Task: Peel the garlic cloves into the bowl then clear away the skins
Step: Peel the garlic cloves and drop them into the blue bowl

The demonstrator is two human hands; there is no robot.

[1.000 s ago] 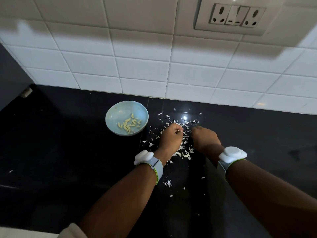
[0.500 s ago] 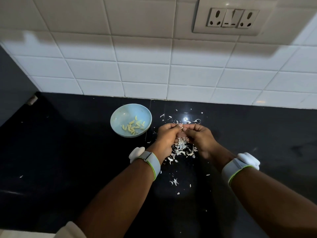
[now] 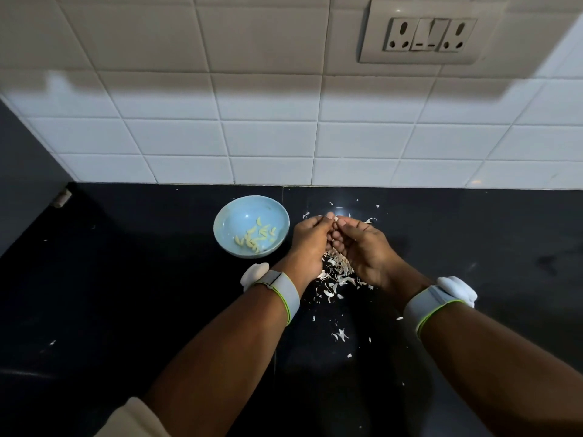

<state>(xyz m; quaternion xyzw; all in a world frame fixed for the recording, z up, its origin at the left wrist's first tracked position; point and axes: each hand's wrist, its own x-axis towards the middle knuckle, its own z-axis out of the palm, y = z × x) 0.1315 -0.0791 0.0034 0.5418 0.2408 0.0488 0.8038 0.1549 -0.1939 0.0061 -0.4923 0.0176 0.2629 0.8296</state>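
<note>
Low in the middle of the frame, white garlic skins lie in a heap on the black counter. Just above them, the left hand and right hand meet, fingertips pinching one small garlic clove. Left of the hands sits the blue bowl with peeled cloves inside.

The bowl sits on the desk near the wall, cloves in it. Right of it the hands meet above the skins. A socket is on the wall, upper right.
</note>
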